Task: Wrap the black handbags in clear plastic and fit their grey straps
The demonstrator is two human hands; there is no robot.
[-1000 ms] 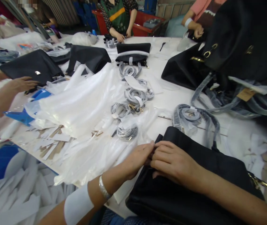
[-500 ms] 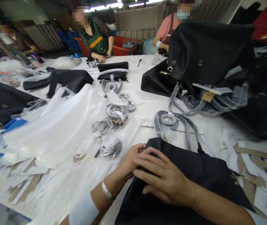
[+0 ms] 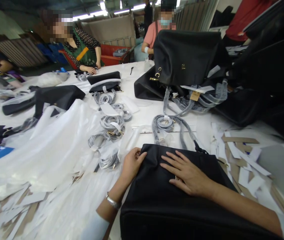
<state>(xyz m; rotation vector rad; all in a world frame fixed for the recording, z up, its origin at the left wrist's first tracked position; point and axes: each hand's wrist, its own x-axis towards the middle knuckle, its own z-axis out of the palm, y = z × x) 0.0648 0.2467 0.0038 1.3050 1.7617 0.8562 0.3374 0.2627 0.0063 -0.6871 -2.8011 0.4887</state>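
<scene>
Here, two hands (image 3: 188,176) on one black bag (image 3: 151,195), one bracelet (image 3: 112,201)

Wearer's bare hands: 2, left hand (image 3: 130,166) and right hand (image 3: 189,175). Large smooth black bag (image 3: 149,193) beneath them: 1. Folded black bag with pale-wrapped handle (image 3: 103,79): 1. Plump black bag with gold fittings (image 3: 191,56): 1; dark bags around it overlap, no count. Coils of grey plastic-wrapped strap (image 3: 112,123): at least 6, some overlapping. Tan paper tag (image 3: 195,96): 1. Silver metal wristband (image 3: 112,201): 1. Red plastic bin (image 3: 110,59): 1. Heaps of white and brown card strips (image 3: 243,175): 2; single strips too jumbled to count. Co-worker in green apron (image 3: 78,55): 1. Co-worker in pink top (image 3: 150,37): 1.
</scene>
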